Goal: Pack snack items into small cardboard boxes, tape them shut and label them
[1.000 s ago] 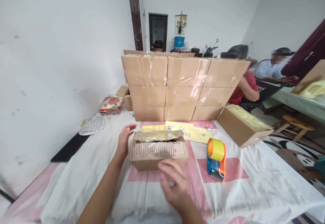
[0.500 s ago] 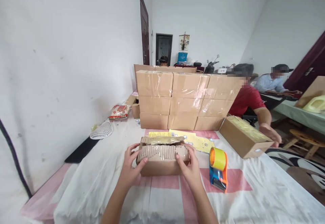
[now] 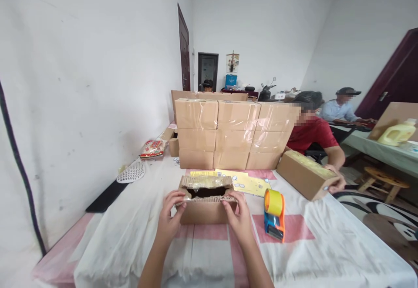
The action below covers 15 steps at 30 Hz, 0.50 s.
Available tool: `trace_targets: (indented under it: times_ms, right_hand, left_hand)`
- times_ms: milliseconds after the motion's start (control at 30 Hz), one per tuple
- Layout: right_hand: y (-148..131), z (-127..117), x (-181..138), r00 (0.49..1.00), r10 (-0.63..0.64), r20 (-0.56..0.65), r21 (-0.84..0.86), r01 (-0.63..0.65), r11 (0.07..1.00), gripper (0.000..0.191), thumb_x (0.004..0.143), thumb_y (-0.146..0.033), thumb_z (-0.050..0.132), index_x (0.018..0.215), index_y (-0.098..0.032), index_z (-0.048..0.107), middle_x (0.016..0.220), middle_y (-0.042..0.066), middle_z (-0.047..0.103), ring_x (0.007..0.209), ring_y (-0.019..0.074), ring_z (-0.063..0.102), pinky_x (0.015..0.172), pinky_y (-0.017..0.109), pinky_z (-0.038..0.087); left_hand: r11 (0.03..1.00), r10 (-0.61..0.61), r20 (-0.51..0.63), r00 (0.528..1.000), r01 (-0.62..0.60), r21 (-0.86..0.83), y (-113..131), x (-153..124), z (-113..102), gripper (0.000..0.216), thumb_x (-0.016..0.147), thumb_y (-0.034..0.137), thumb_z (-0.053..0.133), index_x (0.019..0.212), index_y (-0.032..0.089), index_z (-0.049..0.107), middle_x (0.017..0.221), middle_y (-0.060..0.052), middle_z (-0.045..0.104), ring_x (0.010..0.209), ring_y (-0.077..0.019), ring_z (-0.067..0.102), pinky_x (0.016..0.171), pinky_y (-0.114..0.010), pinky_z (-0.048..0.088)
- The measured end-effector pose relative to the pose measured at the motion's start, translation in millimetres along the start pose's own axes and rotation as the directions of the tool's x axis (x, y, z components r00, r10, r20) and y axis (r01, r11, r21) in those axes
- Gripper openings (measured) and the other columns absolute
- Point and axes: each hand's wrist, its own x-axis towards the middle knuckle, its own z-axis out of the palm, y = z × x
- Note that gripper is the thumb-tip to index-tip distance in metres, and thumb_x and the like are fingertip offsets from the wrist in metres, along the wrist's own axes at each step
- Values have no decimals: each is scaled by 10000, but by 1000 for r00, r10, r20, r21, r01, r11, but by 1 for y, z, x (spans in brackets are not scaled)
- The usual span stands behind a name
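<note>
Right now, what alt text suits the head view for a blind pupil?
A left hand and right hand hold an open box on a table. Stacked boxes stand behind, a tape dispenser right; farther right, a co-worker's hand touches another box.

Grips, wearer's own: two, left [image 3: 170, 213] and right [image 3: 239, 213]. Torn-open carton [image 3: 204, 215] between them: one. Stacked cartons [image 3: 235, 141], front face: nine, three rows of three. Yellow-topped carton [image 3: 298, 177] at right: one. Tape dispenser [image 3: 273, 226]: one, bearing one yellow roll [image 3: 277, 202]. Red-and-white packet [image 3: 153, 149]: one. White perforated paddle [image 3: 131, 172]: one. Wooden stool [image 3: 385, 175]: one. Pale yellow jug [image 3: 394, 134]: one. Co-workers [image 3: 316, 135] in view: three, one of them mostly hidden. Doors [image 3: 390, 79]: three. Wall hanging [image 3: 233, 63]: one.
</note>
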Motion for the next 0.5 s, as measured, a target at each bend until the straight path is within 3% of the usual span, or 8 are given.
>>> trace_targets:
  times_ms: [167,333,500]
  right_hand:
    - [-11,-7,4,994,-65,92,33,62,998,128,940,-253,603,1044,-240,676,1054,84,705,1065,258,643,955,447,515]
    - [-6,-17,0,963,-202,180,55,195,979,324,852,-193,599,1163,-256,667,1152,81,711,1209,297,604,1055,531,462]
    - [0,-20,-4,955,-193,227,-5,199,980,467,773,-175,590,1227,-262,657,1321,96,653,1257,311,585,1077,552,440]
  left_hand:
    - [999,29,40,999,-31,34,0,-4,-7,104,933,316,595,909,256,677,1117,-91,693,1205,-282,577,1043,-516,463]
    - [994,95,57,994,-98,54,5,-10,-9,105,904,214,551,863,256,639,1153,-82,684,1303,-293,525,1047,-535,465]
    - [988,77,70,995,-85,125,7,-12,-7,142,839,144,509,831,249,604,1188,-75,687,1327,-293,511,1049,-532,462]
